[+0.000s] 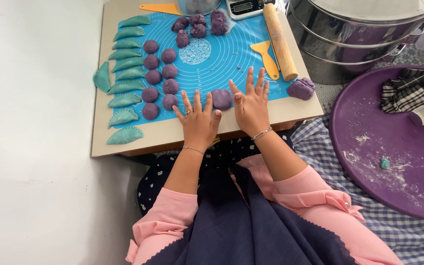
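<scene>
A flattened purple dough piece (221,98) lies on the blue baking mat (231,59), between my two hands. My left hand (199,120) rests flat beside it with fingers spread, a ring on one finger. My right hand (251,103) lies flat on the other side, fingers apart, thumb near the dough. Neither hand holds anything. Two columns of purple dough balls (160,78) sit left of my hands. A row of teal folded dumplings (123,73) lines the mat's left edge.
A wooden rolling pin (279,41) and an orange scraper (267,58) lie on the right of the small table (172,140). A purple dough lump (301,88) sits at the table's corner. A steel steamer (359,34), a purple round tray (393,147) with a checked cloth (408,91) stand right.
</scene>
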